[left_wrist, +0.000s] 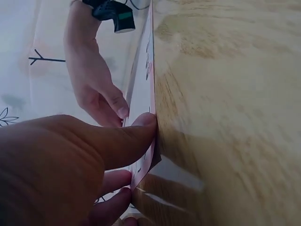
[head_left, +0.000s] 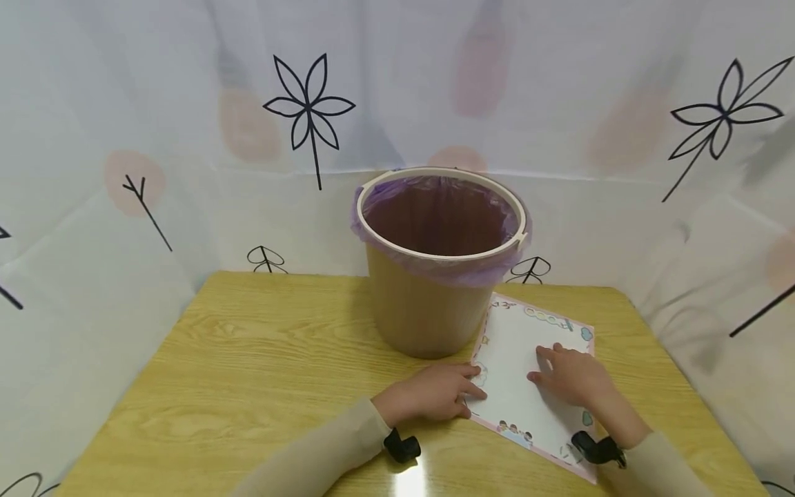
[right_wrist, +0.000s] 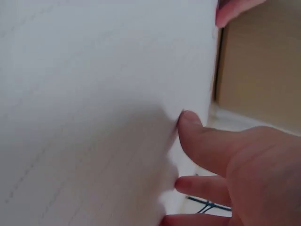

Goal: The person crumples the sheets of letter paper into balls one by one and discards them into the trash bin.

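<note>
A sheet of white paper [head_left: 509,352] with a pink border and small cartoon pictures lies at a slant on the table. My left hand [head_left: 435,393] is at its left edge, fingers spread and fingertips touching the border. In the left wrist view, the left thumb [left_wrist: 136,132] rests on the paper's edge, close to a slightly raised part. My right hand [head_left: 574,376] lies over the right half of the sheet, its fingers [right_wrist: 202,187] relaxed and apart with the tips at the paper. Faint dotted lines show on the sheet in the right wrist view.
A tan bucket [head_left: 428,304] lined with a purple plastic bag [head_left: 459,270] stands behind the left hand, beside the paper's upper left edge. The yellow wood-grain table [head_left: 261,359] ends at a white patterned cloth [head_left: 205,96] behind and at both sides.
</note>
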`<state>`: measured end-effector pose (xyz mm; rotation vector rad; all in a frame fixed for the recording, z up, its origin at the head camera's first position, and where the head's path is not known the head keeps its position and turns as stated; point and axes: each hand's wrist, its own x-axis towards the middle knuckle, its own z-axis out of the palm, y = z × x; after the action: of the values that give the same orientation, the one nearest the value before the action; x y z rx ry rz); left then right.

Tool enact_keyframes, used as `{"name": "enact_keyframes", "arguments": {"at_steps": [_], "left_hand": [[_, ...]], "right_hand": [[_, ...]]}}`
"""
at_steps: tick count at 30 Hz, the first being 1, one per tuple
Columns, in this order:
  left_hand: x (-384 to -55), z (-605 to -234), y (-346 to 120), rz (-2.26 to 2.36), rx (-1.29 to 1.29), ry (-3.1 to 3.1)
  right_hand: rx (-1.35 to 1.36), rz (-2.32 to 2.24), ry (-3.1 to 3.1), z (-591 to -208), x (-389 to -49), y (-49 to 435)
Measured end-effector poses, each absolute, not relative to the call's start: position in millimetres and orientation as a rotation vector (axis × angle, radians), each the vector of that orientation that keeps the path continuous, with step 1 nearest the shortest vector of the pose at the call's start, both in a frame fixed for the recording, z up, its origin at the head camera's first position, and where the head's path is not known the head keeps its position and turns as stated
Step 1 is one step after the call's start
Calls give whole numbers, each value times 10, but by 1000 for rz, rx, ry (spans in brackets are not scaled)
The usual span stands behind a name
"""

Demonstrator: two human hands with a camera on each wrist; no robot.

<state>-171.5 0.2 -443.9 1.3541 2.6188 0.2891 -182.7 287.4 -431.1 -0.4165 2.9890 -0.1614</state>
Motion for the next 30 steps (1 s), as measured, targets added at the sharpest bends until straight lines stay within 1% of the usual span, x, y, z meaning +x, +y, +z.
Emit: {"name": "enact_keyframes", "arguments": {"at_steps": [2,6,9,15,25,30], "left_hand": [[-1718,-4435,12,255,1349,2635],[-1738,-4422,10,234,1332,2648],[-1748,-4416,2,234,1330,2636],[-1743,-4384,-4,284,1321,2595],[-1749,-4410,-10,275,1308,2595],[-1750,-4409,-12,263,1301,2583]], "right_hand": [[-376,-278,2987,-4315,-1845,2937],[-379,-464,2969,-4328,-1950,3117],[-469,-492,2963,-4371,-2048,3259],[-455,-578,2922,-4434,-2142,3499],[-385,-573,2859,-4405,-2073,3563],[-441,-540,2889,-4405,-2050,3532]]}}
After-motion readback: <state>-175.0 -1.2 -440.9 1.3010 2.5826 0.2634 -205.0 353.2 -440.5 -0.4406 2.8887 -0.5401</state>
